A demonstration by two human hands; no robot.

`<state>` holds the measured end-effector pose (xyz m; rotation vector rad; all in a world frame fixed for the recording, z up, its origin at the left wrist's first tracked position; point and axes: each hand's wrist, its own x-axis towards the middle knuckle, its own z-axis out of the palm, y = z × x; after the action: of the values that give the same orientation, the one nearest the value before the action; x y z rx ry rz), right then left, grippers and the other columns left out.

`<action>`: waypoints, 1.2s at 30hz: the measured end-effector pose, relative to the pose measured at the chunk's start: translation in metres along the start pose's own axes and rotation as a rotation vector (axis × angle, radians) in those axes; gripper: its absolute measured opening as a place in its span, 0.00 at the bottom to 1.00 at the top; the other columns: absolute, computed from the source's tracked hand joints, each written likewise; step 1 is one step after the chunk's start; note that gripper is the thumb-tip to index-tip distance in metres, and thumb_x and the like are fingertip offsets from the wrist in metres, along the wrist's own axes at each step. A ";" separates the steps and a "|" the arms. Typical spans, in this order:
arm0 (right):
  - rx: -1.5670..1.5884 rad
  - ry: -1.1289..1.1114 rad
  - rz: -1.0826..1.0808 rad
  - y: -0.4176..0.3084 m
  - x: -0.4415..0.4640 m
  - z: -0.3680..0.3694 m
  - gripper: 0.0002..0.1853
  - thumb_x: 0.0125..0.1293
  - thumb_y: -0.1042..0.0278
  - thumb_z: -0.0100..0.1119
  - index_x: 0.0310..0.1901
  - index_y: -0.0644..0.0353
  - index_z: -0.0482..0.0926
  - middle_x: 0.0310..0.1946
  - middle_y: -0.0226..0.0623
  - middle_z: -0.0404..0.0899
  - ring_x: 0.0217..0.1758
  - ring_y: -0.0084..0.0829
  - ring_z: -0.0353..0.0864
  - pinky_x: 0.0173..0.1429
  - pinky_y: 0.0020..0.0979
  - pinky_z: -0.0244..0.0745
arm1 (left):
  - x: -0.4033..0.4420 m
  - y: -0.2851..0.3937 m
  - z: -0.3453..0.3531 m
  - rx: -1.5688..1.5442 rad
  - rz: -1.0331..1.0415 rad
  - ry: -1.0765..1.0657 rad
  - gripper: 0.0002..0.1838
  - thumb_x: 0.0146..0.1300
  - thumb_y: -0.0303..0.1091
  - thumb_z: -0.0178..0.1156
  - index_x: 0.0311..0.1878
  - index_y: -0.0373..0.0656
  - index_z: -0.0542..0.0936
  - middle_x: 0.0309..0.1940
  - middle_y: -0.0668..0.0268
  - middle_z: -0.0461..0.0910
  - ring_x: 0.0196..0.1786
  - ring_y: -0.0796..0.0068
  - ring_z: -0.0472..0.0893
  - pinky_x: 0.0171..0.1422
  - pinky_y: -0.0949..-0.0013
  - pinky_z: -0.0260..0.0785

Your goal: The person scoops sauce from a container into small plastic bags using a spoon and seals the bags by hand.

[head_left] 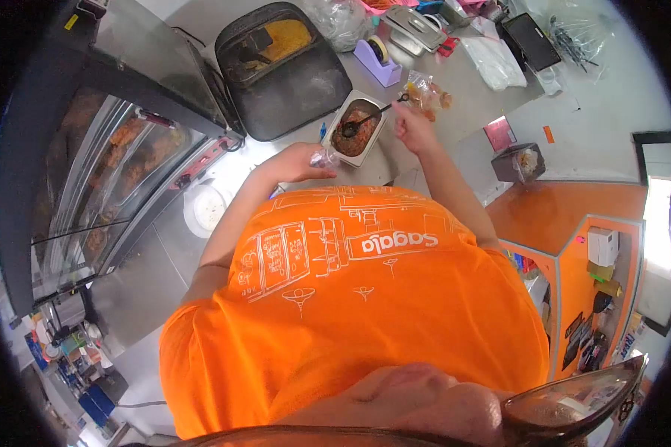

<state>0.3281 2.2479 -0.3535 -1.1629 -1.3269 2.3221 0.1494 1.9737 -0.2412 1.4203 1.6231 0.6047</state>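
Glasses (566, 395) overlook ladle (350, 130) near table's (466, 104) front edge.
Left hand (298, 162) pinches flimsy plastic (324, 159); right hand's (414, 128) fingers close on the ladle's likely light, stiff handle (378, 112).

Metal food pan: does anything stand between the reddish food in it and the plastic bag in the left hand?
Only the pan's near rim; nothing else visible stands between the reddish food and the plastic bag in the left hand.

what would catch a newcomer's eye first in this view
Probably the bright orange T-shirt with white drawings, filling the lower middle. Next might be the glass-fronted display case at left, with orange-brown food inside, and the metal pan at top centre, where the right hand holds a black spoon.
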 end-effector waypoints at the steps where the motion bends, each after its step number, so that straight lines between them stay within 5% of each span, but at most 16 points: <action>1: 0.010 -0.057 -0.008 -0.006 0.012 -0.001 0.26 0.62 0.54 0.66 0.55 0.62 0.73 0.24 0.31 0.76 0.26 0.30 0.77 0.31 0.29 0.71 | 0.002 -0.011 0.003 -0.016 -0.037 -0.014 0.21 0.59 0.46 0.67 0.48 0.42 0.79 0.37 0.58 0.83 0.40 0.64 0.80 0.47 0.64 0.71; 3: -0.330 -0.090 -0.206 -0.012 0.016 0.004 0.21 0.65 0.54 0.62 0.53 0.61 0.76 0.26 0.36 0.79 0.27 0.34 0.79 0.34 0.32 0.73 | 0.002 -0.017 0.004 -0.048 -0.070 -0.034 0.19 0.62 0.46 0.65 0.49 0.42 0.78 0.35 0.63 0.82 0.37 0.71 0.79 0.45 0.67 0.71; 5: -1.026 -0.038 -0.581 -0.006 0.013 0.017 0.17 0.68 0.54 0.57 0.48 0.60 0.79 0.29 0.40 0.82 0.28 0.38 0.81 0.37 0.36 0.75 | -0.002 -0.021 0.006 -0.085 -0.067 -0.047 0.18 0.65 0.47 0.62 0.49 0.43 0.78 0.33 0.65 0.81 0.35 0.75 0.77 0.43 0.68 0.71; 12: -1.154 -0.024 -0.956 -0.014 -0.061 0.064 0.11 0.65 0.62 0.56 0.44 0.57 0.82 0.36 0.42 0.82 0.43 0.45 0.80 0.45 0.42 0.75 | -0.011 0.001 -0.003 -0.132 -0.187 -0.106 0.20 0.68 0.51 0.56 0.49 0.44 0.79 0.36 0.60 0.81 0.39 0.70 0.78 0.46 0.67 0.70; 15: -1.255 -0.300 -0.876 0.018 -0.060 0.056 0.10 0.63 0.65 0.58 0.44 0.57 0.82 0.38 0.41 0.81 0.44 0.45 0.79 0.47 0.42 0.75 | 0.004 -0.019 0.011 -0.156 -0.175 -0.098 0.20 0.68 0.52 0.56 0.51 0.44 0.79 0.37 0.63 0.82 0.40 0.73 0.77 0.46 0.69 0.69; 18: -1.274 -0.338 -0.877 0.009 -0.092 0.069 0.09 0.63 0.67 0.58 0.43 0.57 0.82 0.37 0.40 0.82 0.44 0.45 0.80 0.48 0.43 0.75 | 0.013 -0.029 0.019 -0.222 -0.217 -0.054 0.21 0.68 0.52 0.57 0.51 0.44 0.79 0.38 0.66 0.82 0.40 0.76 0.77 0.46 0.70 0.70; 21: -1.040 -0.098 -0.913 0.007 -0.089 0.069 0.08 0.64 0.66 0.58 0.41 0.57 0.83 0.38 0.40 0.83 0.44 0.44 0.80 0.48 0.41 0.75 | 0.012 -0.031 0.022 -0.302 -0.213 -0.025 0.21 0.67 0.53 0.58 0.51 0.45 0.79 0.36 0.68 0.81 0.38 0.78 0.76 0.43 0.70 0.69; 24: -1.016 -0.090 -0.948 0.011 -0.079 0.068 0.09 0.66 0.65 0.57 0.40 0.59 0.84 0.38 0.41 0.84 0.42 0.44 0.81 0.48 0.38 0.76 | 0.015 -0.042 0.028 -0.328 -0.198 -0.007 0.21 0.67 0.54 0.58 0.51 0.46 0.79 0.32 0.70 0.79 0.33 0.79 0.74 0.39 0.71 0.69; 27: -0.918 -0.185 -0.663 0.029 -0.086 0.073 0.11 0.69 0.63 0.56 0.40 0.60 0.84 0.36 0.42 0.84 0.35 0.40 0.82 0.41 0.35 0.76 | 0.015 -0.038 0.025 -0.369 -0.230 -0.002 0.21 0.67 0.54 0.58 0.51 0.47 0.79 0.31 0.70 0.78 0.33 0.78 0.74 0.38 0.71 0.69; 30: -0.625 -0.017 -0.501 0.056 -0.070 0.067 0.15 0.72 0.60 0.53 0.39 0.61 0.84 0.31 0.39 0.84 0.27 0.31 0.80 0.33 0.31 0.73 | 0.014 -0.036 0.024 -0.327 -0.258 -0.021 0.22 0.67 0.54 0.58 0.52 0.47 0.79 0.30 0.70 0.77 0.33 0.79 0.74 0.38 0.72 0.68; 36: 0.003 0.197 -0.229 0.046 -0.048 0.035 0.18 0.75 0.59 0.46 0.42 0.64 0.82 0.28 0.33 0.79 0.20 0.17 0.63 0.25 0.21 0.58 | 0.014 -0.041 0.027 -0.348 -0.217 -0.019 0.21 0.67 0.54 0.59 0.51 0.47 0.79 0.30 0.70 0.76 0.32 0.79 0.73 0.38 0.72 0.68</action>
<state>0.3428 2.1744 -0.3563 -1.1394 -1.3094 1.9951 0.1509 1.9732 -0.2921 0.9802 1.5424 0.7036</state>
